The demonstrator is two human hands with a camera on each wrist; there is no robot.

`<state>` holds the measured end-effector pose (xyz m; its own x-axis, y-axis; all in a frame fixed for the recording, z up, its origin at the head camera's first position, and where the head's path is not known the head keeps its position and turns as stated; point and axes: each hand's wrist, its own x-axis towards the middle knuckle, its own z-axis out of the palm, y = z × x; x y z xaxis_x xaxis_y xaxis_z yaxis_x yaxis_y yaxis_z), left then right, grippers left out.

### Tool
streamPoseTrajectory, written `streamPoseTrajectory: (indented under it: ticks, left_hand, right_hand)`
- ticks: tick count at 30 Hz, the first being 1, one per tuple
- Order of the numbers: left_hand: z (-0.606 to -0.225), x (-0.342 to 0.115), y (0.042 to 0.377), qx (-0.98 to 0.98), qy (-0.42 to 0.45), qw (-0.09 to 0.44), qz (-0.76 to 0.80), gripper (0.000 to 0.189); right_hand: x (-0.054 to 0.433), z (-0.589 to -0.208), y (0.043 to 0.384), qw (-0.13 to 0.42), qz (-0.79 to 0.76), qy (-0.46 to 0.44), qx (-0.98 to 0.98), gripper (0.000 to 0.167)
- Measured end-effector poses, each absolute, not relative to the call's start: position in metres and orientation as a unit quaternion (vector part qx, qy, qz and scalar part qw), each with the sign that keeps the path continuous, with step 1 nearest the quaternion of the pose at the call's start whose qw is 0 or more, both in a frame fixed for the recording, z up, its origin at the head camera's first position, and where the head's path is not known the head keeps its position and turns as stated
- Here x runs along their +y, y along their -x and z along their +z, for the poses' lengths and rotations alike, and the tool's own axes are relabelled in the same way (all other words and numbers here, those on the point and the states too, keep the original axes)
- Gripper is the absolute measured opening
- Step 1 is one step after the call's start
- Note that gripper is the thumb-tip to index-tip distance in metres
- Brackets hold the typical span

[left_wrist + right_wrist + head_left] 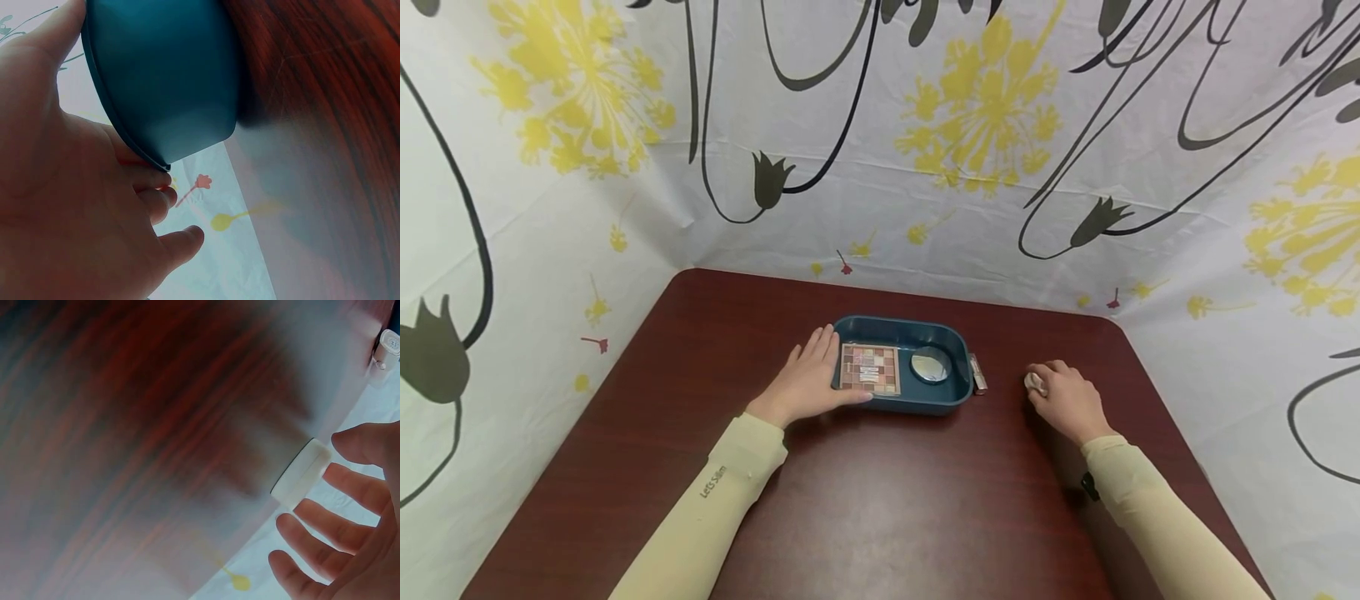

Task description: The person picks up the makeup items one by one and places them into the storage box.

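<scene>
A blue tray (891, 403) sits on the table with an eyeshadow palette (870, 369) and a round, shiny-topped case (931, 365) inside. My left hand (808, 375) rests against the tray's left end, its fingers straight along the rim and the thumb over the front edge. In the left wrist view the tray's outer wall (169, 75) fills the space beside the thumb. To the right of the tray, my right hand (1067, 402) pinches a small whitish case (302, 474) at its end, between thumb and fingertips, low over the table. The other fingers are spread loosely below it.
A slim small item (977, 375) lies against the tray's right end. The dark red-brown table (895, 500) has rounded far corners. White cloth (850, 225) with yellow flowers and grey stems hangs behind and at both sides.
</scene>
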<state>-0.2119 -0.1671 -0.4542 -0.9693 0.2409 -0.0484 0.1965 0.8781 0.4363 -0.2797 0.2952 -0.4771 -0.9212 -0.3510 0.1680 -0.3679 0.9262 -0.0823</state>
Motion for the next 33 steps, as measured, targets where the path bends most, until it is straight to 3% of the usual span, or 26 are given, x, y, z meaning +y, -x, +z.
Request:
streamPoseTrajectory:
  ticks: [33]
  left_hand:
    - [-0.4536,-0.1662,0.2101,0.967,-0.114,0.043,0.226,0.126]
  right_hand:
    - [0.2948,-0.4777,0.2803,0.069,0.102,-0.141,-0.982,0.042]
